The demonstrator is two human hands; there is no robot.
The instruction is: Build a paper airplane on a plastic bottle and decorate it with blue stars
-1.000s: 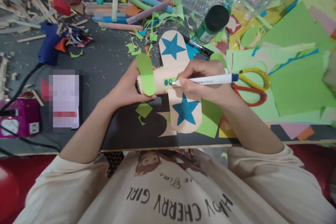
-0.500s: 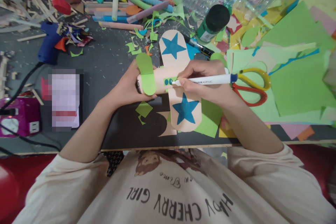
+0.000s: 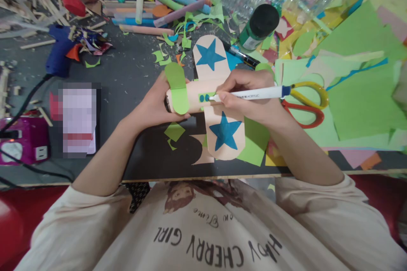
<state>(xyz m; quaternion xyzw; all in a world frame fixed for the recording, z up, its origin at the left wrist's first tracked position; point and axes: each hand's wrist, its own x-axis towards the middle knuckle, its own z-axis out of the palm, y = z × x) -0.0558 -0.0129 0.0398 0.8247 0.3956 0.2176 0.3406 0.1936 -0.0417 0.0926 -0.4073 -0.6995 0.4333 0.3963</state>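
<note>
My left hand (image 3: 159,99) grips the tail end of a paper airplane (image 3: 194,89), a pale tube with rounded wings. Each wing bears a blue star (image 3: 225,131). A green paper strip (image 3: 179,100) crosses the tube beside my fingers. In my right hand (image 3: 246,91) is a white paint marker (image 3: 257,94), pinched near its tip. That tip rests at a small green rectangle (image 3: 203,98) on the tube, on the second of two blue dots. My right hand hides the tube's other end.
Scissors (image 3: 308,112) lie on green paper (image 3: 365,89) at right. Behind the airplane stand a green jar (image 3: 259,27) and a black marker (image 3: 243,57). A glue gun (image 3: 60,48), a phone (image 3: 79,120) and a purple power block (image 3: 27,139) are at left. Paper scraps and rolled tubes (image 3: 179,13) crowd the back.
The second blue dot looks more filled in. The marker's tip has shifted very slightly, and its back end sits a little higher. My left hand keeps its place on the airplane.
</note>
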